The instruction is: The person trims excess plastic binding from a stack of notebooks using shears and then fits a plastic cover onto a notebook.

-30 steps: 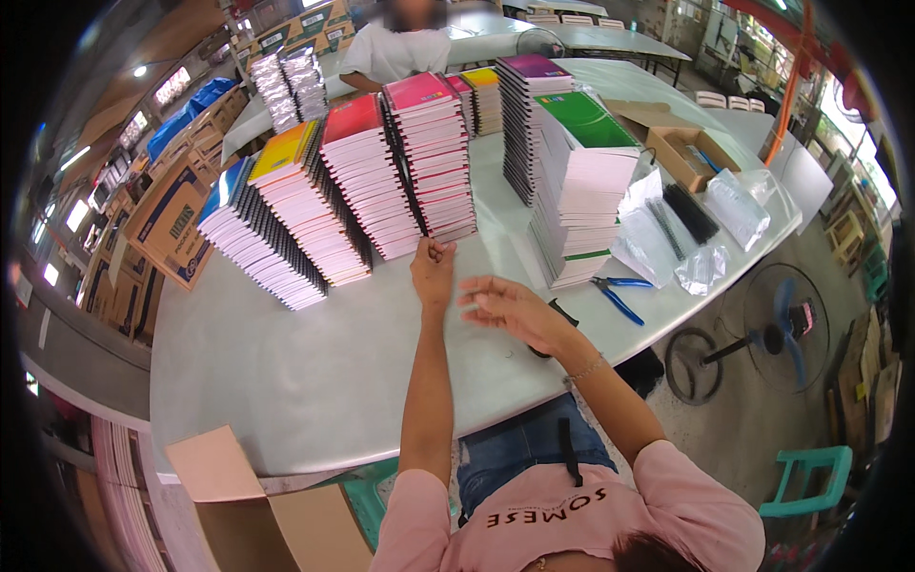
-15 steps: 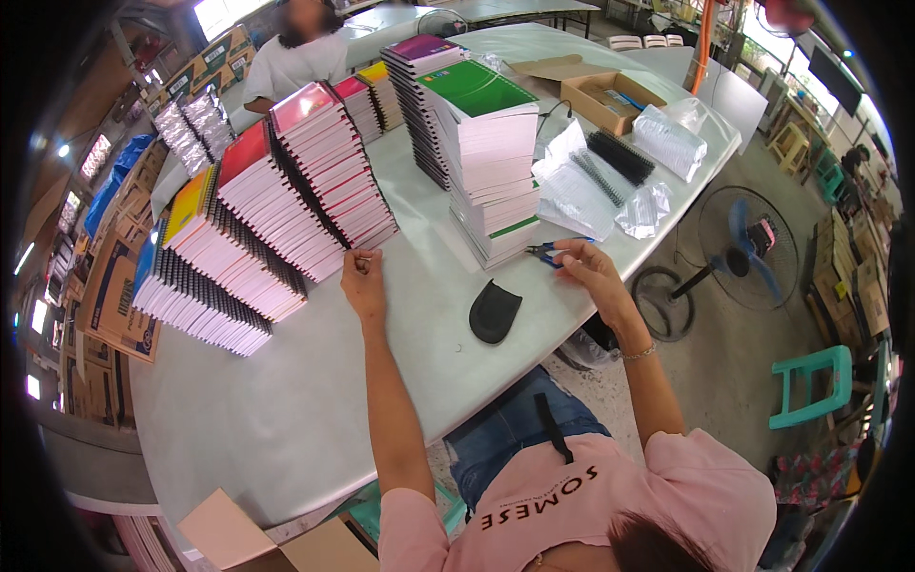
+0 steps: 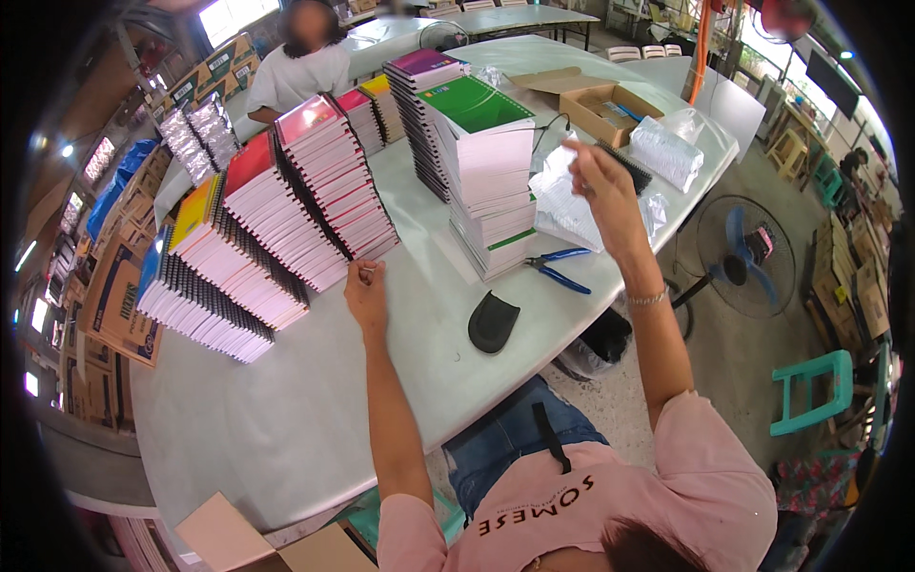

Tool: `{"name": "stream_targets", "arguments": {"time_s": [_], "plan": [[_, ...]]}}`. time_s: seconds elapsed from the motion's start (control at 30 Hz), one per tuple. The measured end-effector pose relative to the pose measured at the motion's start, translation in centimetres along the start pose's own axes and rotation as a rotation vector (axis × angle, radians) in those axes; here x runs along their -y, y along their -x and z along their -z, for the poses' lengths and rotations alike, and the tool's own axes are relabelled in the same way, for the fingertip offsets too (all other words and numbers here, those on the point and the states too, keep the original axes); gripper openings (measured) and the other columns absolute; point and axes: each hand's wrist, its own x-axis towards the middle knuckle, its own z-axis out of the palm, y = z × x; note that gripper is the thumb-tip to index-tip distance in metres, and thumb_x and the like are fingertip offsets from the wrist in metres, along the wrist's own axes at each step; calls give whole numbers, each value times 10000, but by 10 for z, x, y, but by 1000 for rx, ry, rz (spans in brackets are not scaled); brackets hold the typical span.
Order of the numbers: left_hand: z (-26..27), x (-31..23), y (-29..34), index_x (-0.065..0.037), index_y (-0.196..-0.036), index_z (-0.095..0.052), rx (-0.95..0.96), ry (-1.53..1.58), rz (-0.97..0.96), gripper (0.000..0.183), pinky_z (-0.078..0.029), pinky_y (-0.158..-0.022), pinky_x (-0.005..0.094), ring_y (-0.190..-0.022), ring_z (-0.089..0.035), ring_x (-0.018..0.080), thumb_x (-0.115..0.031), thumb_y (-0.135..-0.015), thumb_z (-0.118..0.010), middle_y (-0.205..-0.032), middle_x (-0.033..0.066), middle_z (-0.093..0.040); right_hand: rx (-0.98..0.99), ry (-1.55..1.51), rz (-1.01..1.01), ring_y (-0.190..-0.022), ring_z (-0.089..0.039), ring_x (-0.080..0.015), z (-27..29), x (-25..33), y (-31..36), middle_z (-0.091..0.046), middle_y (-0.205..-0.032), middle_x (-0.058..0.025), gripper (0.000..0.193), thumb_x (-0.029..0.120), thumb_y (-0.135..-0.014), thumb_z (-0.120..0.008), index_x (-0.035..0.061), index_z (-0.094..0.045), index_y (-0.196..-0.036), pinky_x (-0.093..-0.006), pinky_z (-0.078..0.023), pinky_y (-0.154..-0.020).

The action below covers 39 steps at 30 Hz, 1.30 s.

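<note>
My left hand (image 3: 365,294) rests on the table by the lower edge of a tall stack of red-covered spiral notebooks (image 3: 334,181). Its fingers are curled together; what they pinch, if anything, is too small to tell. My right hand (image 3: 608,195) is raised over crumpled plastic wrap (image 3: 564,195), its fingers loosely bent and apart with nothing visible in them. Beneath it, black binding coils (image 3: 631,172) are partly hidden. Blue-handled pliers (image 3: 564,280) lie spread on the table, beside a stack of unbound page blocks topped by a green cover (image 3: 477,103).
A black curved pad (image 3: 494,322) lies near the front edge. More notebook stacks with yellow (image 3: 195,210), blue (image 3: 154,272) and purple (image 3: 424,65) covers stand around. An opened carton (image 3: 600,114) sits at the far right. A floor fan (image 3: 746,255) stands beside the table; a person (image 3: 300,74) is across it.
My right hand has let go of the pliers, leaving them on the table, and has moved up and away over the plastic wrap and coils. My left hand has stayed almost in place.
</note>
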Motion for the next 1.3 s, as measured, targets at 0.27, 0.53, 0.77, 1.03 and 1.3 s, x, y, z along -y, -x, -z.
{"name": "stream_targets", "arguments": {"time_s": [0.27, 0.53, 0.77, 1.03, 1.3], "plan": [[-5, -1, -4, -65, -914, -605, -75, 336, 3, 167, -411, -635, 237, -691, -459, 68, -147, -900, -750, -784, -39, -541, 138, 204, -59, -840, -513, -119, -48, 42, -56, -559, -995, -55, 820, 537, -882, -710, -71, -498, -1390, -253, -426, -726], [7, -76, 8, -81, -942, -580, -61, 642, -80, 155, -381, -668, 198, -730, -441, 46, -123, -937, -729, -817, -54, -510, 173, -10, -49, -810, -532, -99, -45, 26, -71, -615, -989, -59, 645, 265, -916, -701, -53, -467, -1425, -257, -450, -717], [76, -216, 53, -56, -1055, -672, -10, 290, -534, 195, -463, -872, 307, -957, -579, 166, -50, -874, -741, -1018, 55, -618, 8, 131, 327, -835, -546, -114, -64, 70, -37, -614, -1066, -85, 558, 105, -931, -654, 77, -462, -1454, -269, -480, -748], [116, -292, 103, -174, -1235, -704, -240, -703, -816, 302, -234, -1180, 519, -1225, -562, 231, -164, -935, -671, -1269, 25, -632, 462, 201, 530, -1036, -640, -207, -90, 93, 45, -575, -1409, -118, 623, -4, -874, -673, 95, -486, -1460, -319, -504, -872], [149, -223, 108, -134, -1087, -663, 197, -687, -532, 166, -234, -1179, 526, -1002, -605, 218, -84, -930, -636, -999, -3, -665, 394, 111, 296, -1021, -618, -140, -28, 35, 12, -670, -1194, -70, 356, 221, -987, -633, 51, -606, -1298, -322, -494, -932]]}}
